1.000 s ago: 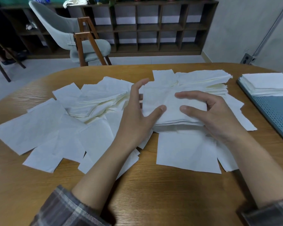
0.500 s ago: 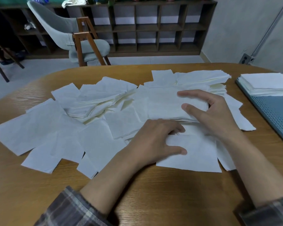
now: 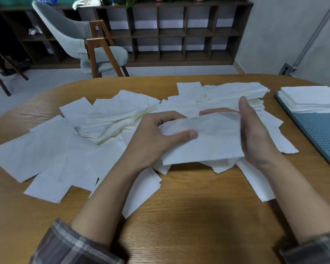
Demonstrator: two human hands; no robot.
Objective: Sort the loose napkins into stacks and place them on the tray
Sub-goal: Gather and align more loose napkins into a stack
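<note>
stacking step: the left hand (image 3: pixel 152 138) pinches a thin napkin bundle (image 3: pixel 213 141) at centre, thumb on top; the right hand (image 3: pixel 255 138), fingers straight, presses its right edge. next, likely: square it, then carry it to the tray (image 3: pixel 320 134) at 3 o'clock, beside the finished stack (image 3: pixel 311 100).

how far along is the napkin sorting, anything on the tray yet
Done: one squared stack sits on the blue tray, far right. In hand: the left hand grips a bundle of napkins held above the pile, thumb on top, while the right hand braces its right edge. Left: many loose napkins lie scattered over the table, plus a rough heap at the far side. Early going, probably.
</note>
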